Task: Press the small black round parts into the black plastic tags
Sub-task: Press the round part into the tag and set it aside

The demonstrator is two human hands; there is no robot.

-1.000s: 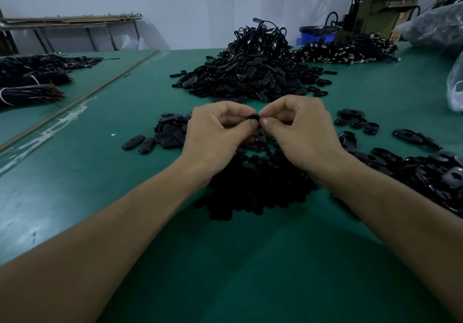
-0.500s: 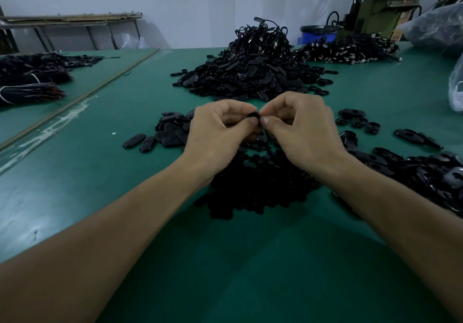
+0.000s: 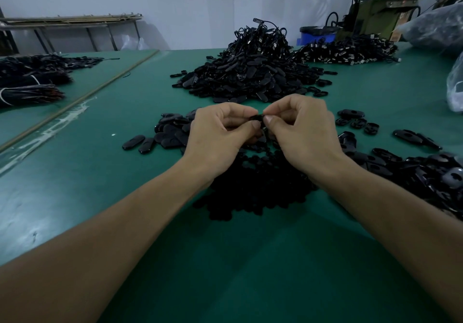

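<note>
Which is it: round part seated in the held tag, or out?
Cannot tell: left hand and right hand pinch the tag, fingertips covering it.

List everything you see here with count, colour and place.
table: one, green, under everything
tall tag pile: one, black, far centre
corded pile: one, black, far right
round parts: one heap, black, under the wrists
loose tags: many, black, beside both hands
bundles: several, black, far left
bin: one, blue, back right
machine: one, olive, back right
bags: two, clear, right edge
rack: one, metal, left wall
held tag: one, black, between the thumbs
left grip: one, bare hand, pinching held tag
right grip: one, bare hand, pinching held tag
</note>
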